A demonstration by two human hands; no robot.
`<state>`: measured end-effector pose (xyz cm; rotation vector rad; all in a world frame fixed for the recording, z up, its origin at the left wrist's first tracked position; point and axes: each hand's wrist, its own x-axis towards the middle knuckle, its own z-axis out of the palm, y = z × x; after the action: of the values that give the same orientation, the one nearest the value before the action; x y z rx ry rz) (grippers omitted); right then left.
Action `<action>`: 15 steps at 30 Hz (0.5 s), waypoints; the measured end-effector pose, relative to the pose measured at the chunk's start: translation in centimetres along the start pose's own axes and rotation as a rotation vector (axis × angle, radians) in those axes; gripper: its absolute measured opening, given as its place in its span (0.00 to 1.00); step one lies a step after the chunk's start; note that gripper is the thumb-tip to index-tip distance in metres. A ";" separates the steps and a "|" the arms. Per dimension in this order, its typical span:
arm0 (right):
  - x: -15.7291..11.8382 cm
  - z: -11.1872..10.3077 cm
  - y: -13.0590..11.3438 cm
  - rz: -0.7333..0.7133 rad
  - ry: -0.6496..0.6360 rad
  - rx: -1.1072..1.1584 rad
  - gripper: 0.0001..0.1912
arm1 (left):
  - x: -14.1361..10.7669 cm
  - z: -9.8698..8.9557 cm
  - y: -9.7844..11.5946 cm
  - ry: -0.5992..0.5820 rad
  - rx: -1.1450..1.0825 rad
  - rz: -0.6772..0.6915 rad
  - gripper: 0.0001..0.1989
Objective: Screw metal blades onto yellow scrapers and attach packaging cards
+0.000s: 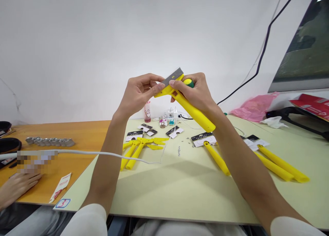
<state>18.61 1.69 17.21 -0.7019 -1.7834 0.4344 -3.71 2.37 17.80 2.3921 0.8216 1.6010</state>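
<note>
Both my hands are raised above the table, holding a yellow plastic scraper (189, 107) with a grey metal blade (172, 76) at its head. My right hand (192, 94) wraps the head and upper handle, next to a green-and-yellow round knob (189, 83). The fingers of my left hand (140, 94) pinch the head beside the blade. Below on the pale green table (180, 191) lie a heap of yellow plastic parts (138, 148), several loose yellow handles (275, 166), and several carded blade packets (202, 139).
A co-worker's hand (16, 188) rests on a wooden table (79, 133) at the left, near a row of metal nuts (50, 141). A white cable (102, 153) crosses under my left arm. A small bottle (147, 112) and chargers stand at the back; a monitor (300, 47) stands right.
</note>
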 end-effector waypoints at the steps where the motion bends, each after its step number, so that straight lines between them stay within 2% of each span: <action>1: 0.0 0.0 0.0 0.009 0.004 -0.009 0.25 | 0.0 0.1 0.0 -0.007 -0.012 -0.001 0.23; 5: 0.3 -0.3 0.2 -0.016 0.021 -0.019 0.25 | 0.4 0.2 -0.8 -0.043 -0.094 -0.038 0.30; 8: 0.5 -0.6 0.7 -0.049 0.050 -0.006 0.22 | 0.8 0.3 -3.2 -0.110 -0.138 -0.131 0.36; 10: 0.6 -0.8 1.0 -0.063 0.083 0.003 0.23 | 0.9 0.6 -5.6 -0.249 -0.103 -0.172 0.33; 13: 0.7 -1.1 1.2 -0.086 0.136 0.021 0.26 | 0.8 1.6 -9.7 -0.520 0.192 -0.296 0.26; 15: 0.8 -1.3 1.1 -0.100 0.165 0.036 0.28 | 0.4 2.8 -12.2 -0.771 0.353 -0.430 0.25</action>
<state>19.97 2.94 17.56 -0.6024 -1.6434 0.3309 -5.43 13.34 11.92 2.4879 1.3608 0.3370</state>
